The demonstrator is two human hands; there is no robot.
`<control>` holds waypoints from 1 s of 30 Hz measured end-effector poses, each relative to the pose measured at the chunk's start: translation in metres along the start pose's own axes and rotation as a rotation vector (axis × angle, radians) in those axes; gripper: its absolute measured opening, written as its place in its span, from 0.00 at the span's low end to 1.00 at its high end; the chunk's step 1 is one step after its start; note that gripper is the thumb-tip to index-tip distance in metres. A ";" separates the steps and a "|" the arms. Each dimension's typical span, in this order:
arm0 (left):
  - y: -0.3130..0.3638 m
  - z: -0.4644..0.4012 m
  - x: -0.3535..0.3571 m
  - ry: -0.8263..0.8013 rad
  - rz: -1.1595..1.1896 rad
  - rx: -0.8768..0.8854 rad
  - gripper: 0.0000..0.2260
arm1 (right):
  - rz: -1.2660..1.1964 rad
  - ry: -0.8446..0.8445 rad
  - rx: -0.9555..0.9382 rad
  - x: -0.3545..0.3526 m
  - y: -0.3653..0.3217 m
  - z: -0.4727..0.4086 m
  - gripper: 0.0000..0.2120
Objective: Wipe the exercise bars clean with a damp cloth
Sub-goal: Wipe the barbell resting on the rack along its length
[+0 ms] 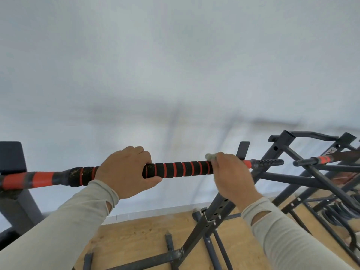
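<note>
A long horizontal exercise bar with a black foam grip ringed in red bands (181, 169) runs across the view in front of the pale wall, tilted slightly up to the right, with red-taped sections and a dark threaded right end. A small pale grey-green cloth (210, 157) sits bunched on top of the bar at the foam grip's right end.

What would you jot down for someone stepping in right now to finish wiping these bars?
Left hand grips the bar's foam sleeve, steadying it.
Right hand holds the cloth round the bar at the sleeve's right end.
Done: cannot tell how much is wiped; the far left foam looks speckled.
Left: that foam, the threaded end, the second bar on the right.
</note>
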State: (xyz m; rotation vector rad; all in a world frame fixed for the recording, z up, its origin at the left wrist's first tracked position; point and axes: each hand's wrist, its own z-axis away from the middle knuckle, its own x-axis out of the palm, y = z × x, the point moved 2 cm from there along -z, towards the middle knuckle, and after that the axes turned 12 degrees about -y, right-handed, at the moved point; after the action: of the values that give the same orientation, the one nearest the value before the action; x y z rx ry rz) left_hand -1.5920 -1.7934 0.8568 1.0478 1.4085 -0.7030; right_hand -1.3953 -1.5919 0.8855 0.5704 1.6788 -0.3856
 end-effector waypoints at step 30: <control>0.010 -0.002 -0.006 -0.077 -0.085 -0.160 0.19 | -0.031 0.084 -0.280 -0.007 0.021 -0.023 0.03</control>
State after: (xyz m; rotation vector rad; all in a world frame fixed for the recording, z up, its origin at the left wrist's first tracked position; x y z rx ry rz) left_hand -1.5845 -1.7890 0.8643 0.8319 1.4245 -0.6732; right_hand -1.4009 -1.5633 0.8977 0.3571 1.7863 -0.1459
